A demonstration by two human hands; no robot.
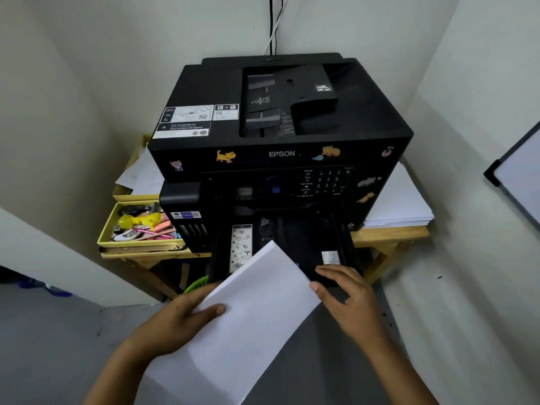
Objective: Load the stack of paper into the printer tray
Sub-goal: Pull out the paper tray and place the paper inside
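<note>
My left hand [178, 320] grips the white stack of plain paper [248, 311] at its left edge, thumb on top; fingers beneath are hidden. My right hand [347, 296] rests open, fingertips against the stack's right edge. The stack is held tilted, its far corner over the pulled-out black plastic printer tray [306, 238] at the wooden bench's front edge, not yet seated. Judgement: light, limp, slippery sheets, liable to fan; both long edges should be held. The stack's near end is cut off; the tray guides are too dark to make out.
</note>
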